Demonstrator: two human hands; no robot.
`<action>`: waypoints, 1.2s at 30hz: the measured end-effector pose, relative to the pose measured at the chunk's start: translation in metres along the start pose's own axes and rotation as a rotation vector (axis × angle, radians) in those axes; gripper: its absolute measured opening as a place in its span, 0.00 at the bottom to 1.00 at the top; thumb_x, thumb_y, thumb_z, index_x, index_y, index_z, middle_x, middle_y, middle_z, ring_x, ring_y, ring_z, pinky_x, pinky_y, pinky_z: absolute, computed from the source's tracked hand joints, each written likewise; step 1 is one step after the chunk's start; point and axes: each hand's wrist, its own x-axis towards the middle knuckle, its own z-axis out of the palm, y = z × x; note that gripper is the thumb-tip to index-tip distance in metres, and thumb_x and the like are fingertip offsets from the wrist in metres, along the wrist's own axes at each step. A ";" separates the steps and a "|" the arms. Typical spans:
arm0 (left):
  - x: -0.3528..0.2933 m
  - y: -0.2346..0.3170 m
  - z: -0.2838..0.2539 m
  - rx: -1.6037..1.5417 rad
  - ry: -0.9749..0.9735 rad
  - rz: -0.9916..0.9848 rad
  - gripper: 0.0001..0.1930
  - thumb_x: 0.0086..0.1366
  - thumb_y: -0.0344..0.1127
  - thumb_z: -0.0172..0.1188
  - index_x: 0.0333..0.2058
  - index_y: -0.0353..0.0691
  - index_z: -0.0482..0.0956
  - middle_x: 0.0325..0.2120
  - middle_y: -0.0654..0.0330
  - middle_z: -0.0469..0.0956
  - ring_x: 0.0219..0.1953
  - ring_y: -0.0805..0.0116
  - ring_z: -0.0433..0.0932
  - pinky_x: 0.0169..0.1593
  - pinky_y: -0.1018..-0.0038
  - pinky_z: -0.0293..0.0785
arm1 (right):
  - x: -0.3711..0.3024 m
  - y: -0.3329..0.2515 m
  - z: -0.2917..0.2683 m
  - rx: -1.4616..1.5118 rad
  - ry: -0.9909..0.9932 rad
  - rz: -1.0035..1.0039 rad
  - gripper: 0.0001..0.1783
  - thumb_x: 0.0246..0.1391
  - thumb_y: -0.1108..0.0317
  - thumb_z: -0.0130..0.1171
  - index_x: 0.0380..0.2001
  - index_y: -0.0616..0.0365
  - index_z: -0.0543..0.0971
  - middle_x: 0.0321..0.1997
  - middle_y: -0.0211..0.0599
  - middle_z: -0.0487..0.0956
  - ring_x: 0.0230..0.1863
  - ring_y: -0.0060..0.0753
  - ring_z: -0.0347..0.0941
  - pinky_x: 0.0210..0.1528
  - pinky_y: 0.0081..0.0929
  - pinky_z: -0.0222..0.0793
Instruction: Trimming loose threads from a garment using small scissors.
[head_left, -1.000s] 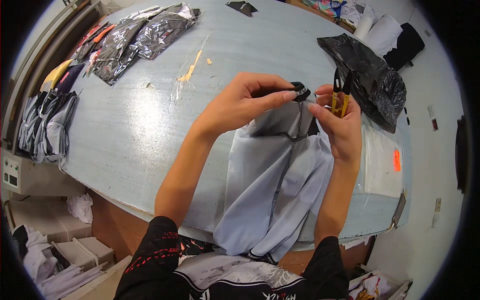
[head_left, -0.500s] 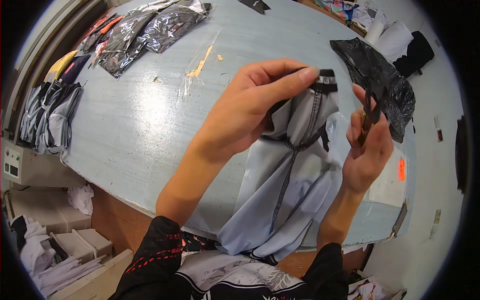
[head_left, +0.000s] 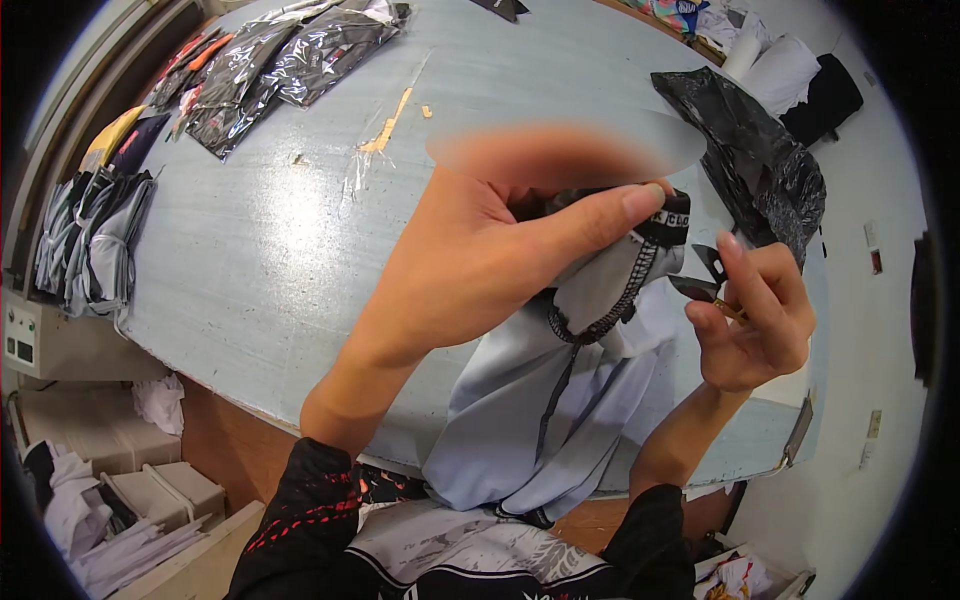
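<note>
A light grey garment [head_left: 515, 385] with black stitched seams hangs from my left hand [head_left: 450, 265], its lower part draped over the table's near edge. My left thumb and fingers pinch a black elastic band [head_left: 676, 222] with white lettering at its upper end. Part of that hand is blurred. Just right of the band, my right hand [head_left: 765, 325] grips small dark thread snips [head_left: 694, 288]. Their two blades are spread and point toward the seam below the band, seemingly without touching it.
The pale blue table [head_left: 230, 290] carries a crumpled black plastic bag [head_left: 745, 150] at the right and bagged garments [head_left: 290, 70] at the far left. A stack of folded grey garments [head_left: 95, 240] stands at the left edge. Boxes [head_left: 165, 495] and white cloth lie below it.
Both hands have come lower, with the band tilted down to the right. The right hand has turned so the snips' spread blades now face the garment.
</note>
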 end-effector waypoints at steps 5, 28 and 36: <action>0.001 -0.001 0.004 0.033 0.014 -0.012 0.09 0.64 0.30 0.58 0.40 0.31 0.79 0.35 0.57 0.81 0.38 0.75 0.79 0.43 0.82 0.74 | 0.000 0.000 -0.002 -0.008 -0.057 -0.020 0.27 0.39 0.61 0.72 0.41 0.68 0.81 0.22 0.32 0.70 0.21 0.20 0.57 0.20 0.17 0.47; 0.001 0.006 0.008 0.096 -0.011 -0.004 0.09 0.66 0.31 0.56 0.40 0.31 0.80 0.33 0.60 0.81 0.36 0.79 0.77 0.40 0.85 0.71 | 0.002 -0.009 -0.006 -0.042 0.030 0.113 0.22 0.44 0.70 0.67 0.44 0.69 0.80 0.21 0.28 0.67 0.19 0.16 0.55 0.20 0.16 0.43; -0.004 0.010 0.014 0.149 0.031 0.031 0.10 0.67 0.32 0.55 0.41 0.32 0.80 0.35 0.59 0.81 0.37 0.78 0.77 0.43 0.83 0.72 | 0.006 -0.023 0.007 -0.099 0.142 0.184 0.22 0.37 0.70 0.73 0.40 0.63 0.83 0.19 0.28 0.70 0.17 0.18 0.58 0.18 0.14 0.50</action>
